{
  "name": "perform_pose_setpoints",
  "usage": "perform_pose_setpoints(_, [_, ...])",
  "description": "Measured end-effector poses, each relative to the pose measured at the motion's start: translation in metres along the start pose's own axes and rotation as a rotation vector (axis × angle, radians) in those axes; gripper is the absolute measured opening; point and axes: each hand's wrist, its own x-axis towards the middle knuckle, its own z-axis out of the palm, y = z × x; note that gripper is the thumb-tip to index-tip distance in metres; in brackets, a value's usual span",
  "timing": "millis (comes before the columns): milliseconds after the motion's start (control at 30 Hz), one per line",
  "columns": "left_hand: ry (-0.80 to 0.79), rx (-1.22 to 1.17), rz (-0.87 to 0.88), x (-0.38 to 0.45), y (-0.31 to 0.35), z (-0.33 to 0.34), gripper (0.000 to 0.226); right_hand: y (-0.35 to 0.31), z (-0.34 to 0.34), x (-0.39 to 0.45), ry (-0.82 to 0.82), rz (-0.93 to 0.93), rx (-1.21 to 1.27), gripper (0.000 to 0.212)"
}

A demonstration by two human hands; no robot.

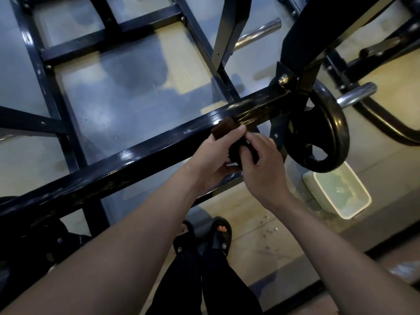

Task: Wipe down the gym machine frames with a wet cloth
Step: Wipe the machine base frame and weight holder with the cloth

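Observation:
A black gym machine frame bar runs diagonally from lower left to upper right, its top wet and glossy. Just below the bar both my hands hold a dark cloth. My left hand grips its folded brownish end, thumb pressed on top. My right hand pinches the bunched dark part of the cloth with curled fingers. The cloth's upper corner lies against the bar's near edge.
A black weight plate hangs on a chrome sleeve at the right. Below it a white tub of water stands on the floor, with drops spilled near it. More black frame members cross the floor behind. My sandalled feet stand below.

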Motion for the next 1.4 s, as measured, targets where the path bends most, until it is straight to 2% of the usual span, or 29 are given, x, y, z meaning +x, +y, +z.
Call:
perform_pose_setpoints(67, [0.019, -0.029, -0.015, -0.001, 0.003, 0.000, 0.034, 0.000, -0.001, 0.007, -0.059, 0.067, 0.052, 0.017])
perform_pose_setpoints(133, [0.030, -0.052, -0.026, -0.003, 0.005, 0.001, 0.033, 0.001, -0.006, 0.015, -0.179, 0.129, 0.088, 0.022])
perform_pose_setpoints(200, [0.040, -0.080, -0.034, -0.004, 0.006, 0.001, 0.030, -0.002, -0.017, 0.020, -0.329, 0.115, -0.006, 0.028])
perform_pose_setpoints(267, [0.051, -0.087, -0.036, -0.004, 0.007, -0.001, 0.037, -0.005, -0.025, 0.025, -0.417, 0.074, -0.118, 0.043])
perform_pose_setpoints(367, [0.052, -0.066, -0.023, -0.006, 0.009, -0.005, 0.048, -0.005, -0.030, 0.031, -0.422, 0.088, -0.143, 0.064])
perform_pose_setpoints(467, [0.073, -0.029, 0.014, -0.009, 0.010, -0.007, 0.038, -0.005, -0.028, 0.031, -0.382, 0.062, -0.175, 0.053])
perform_pose_setpoints(533, [0.085, -0.040, 0.047, -0.009, 0.012, -0.006, 0.039, -0.010, -0.025, 0.028, -0.373, 0.013, -0.152, 0.048])
perform_pose_setpoints(633, [0.091, -0.080, 0.042, -0.008, 0.015, -0.007, 0.042, -0.018, -0.018, 0.028, -0.382, 0.041, -0.084, 0.043])
perform_pose_setpoints(767, [0.078, -0.037, 0.022, -0.012, 0.020, -0.011, 0.035, -0.016, -0.022, 0.034, -0.395, 0.072, -0.199, 0.037])
perform_pose_setpoints(833, [0.169, 0.122, 0.126, -0.013, 0.021, -0.014, 0.032, -0.010, -0.028, 0.037, -0.381, 0.129, -0.245, 0.035])
perform_pose_setpoints(867, [0.264, 0.261, 0.244, -0.012, 0.020, -0.018, 0.026, -0.005, -0.031, 0.040, -0.333, 0.172, -0.235, 0.032])
perform_pose_setpoints(933, [0.502, 0.679, 0.539, -0.012, 0.019, -0.036, 0.017, 0.006, -0.040, 0.048, -0.186, 0.268, -0.139, 0.035])
perform_pose_setpoints(1000, [0.662, 1.134, 0.686, -0.011, 0.020, -0.061, 0.025, 0.017, -0.051, 0.058, -0.076, 0.299, -0.043, 0.045])
perform_pose_setpoints(1033, [0.684, 1.317, 0.646, -0.010, 0.022, -0.072, 0.040, 0.019, -0.057, 0.063, -0.059, 0.305, -0.032, 0.046])
perform_pose_setpoints(1100, [0.647, 1.555, 0.438, -0.010, 0.027, -0.090, 0.072, 0.020, -0.068, 0.074, -0.065, 0.297, -0.119, 0.048])
perform_pose_setpoints(1167, [0.594, 1.649, 0.297, -0.008, 0.030, -0.103, 0.089, 0.018, -0.078, 0.086, -0.053, 0.281, -0.213, 0.051])
perform_pose_setpoints(1233, [0.557, 1.629, 0.248, -0.004, 0.031, -0.116, 0.080, 0.012, -0.083, 0.098, -0.011, 0.243, -0.306, 0.053])
perform_pose_setpoints(1300, [0.553, 1.569, 0.279, -0.001, 0.031, -0.127, 0.065, 0.009, -0.081, 0.108, 0.006, 0.161, -0.424, 0.054])
perform_pose_setpoints(1400, [0.587, 1.533, 0.356, 0.002, 0.029, -0.133, 0.061, 0.008, -0.072, 0.119, 0.011, 0.050, -0.619, 0.052])
